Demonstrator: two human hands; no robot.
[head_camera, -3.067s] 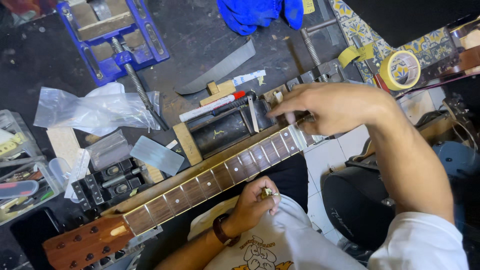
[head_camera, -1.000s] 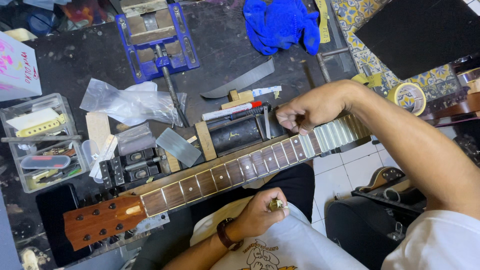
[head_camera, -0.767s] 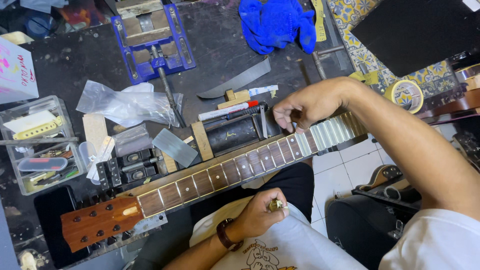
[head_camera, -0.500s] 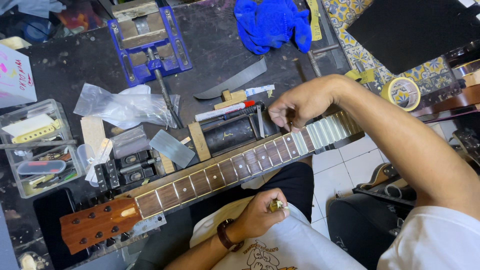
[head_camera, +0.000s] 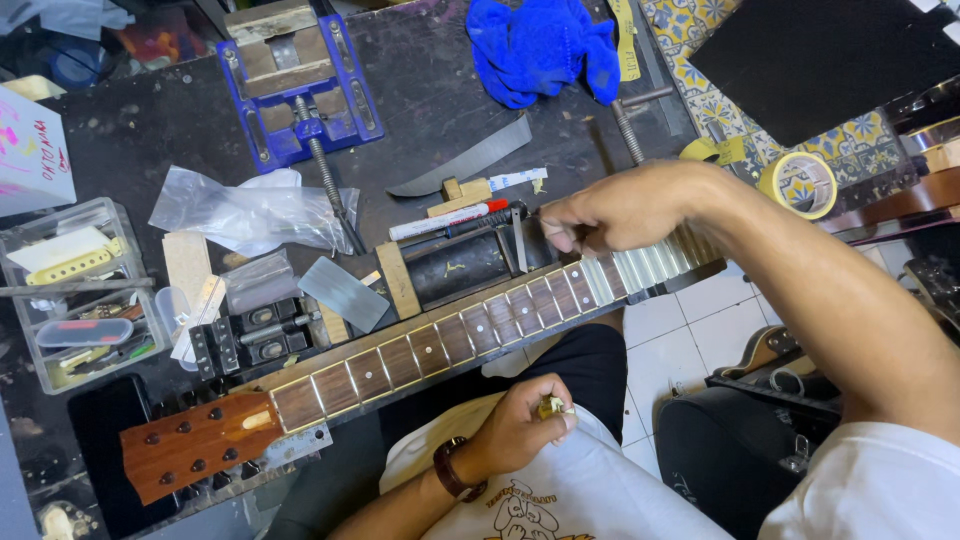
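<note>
Neck (head_camera: 420, 345) runs diag, headstock low-left. R hand (head_camera: 615, 210) pinching at upper frets; L hand (head_camera: 520, 430) nearer body, curled round small brass bit (head_camera: 552, 407).

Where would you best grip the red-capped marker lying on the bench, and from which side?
Grip the red-capped marker across its white barrel near the middle, coming straight down from above. It lies flat with bare barrel showing there, while a wooden block crowds its far side and the black box its near side, so a sideways approach looks cramped.

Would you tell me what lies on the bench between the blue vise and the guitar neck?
In the head view, between the blue vise and the guitar neck lie a crumpled clear plastic bag, a curved metal blade and a red-capped marker.
</note>
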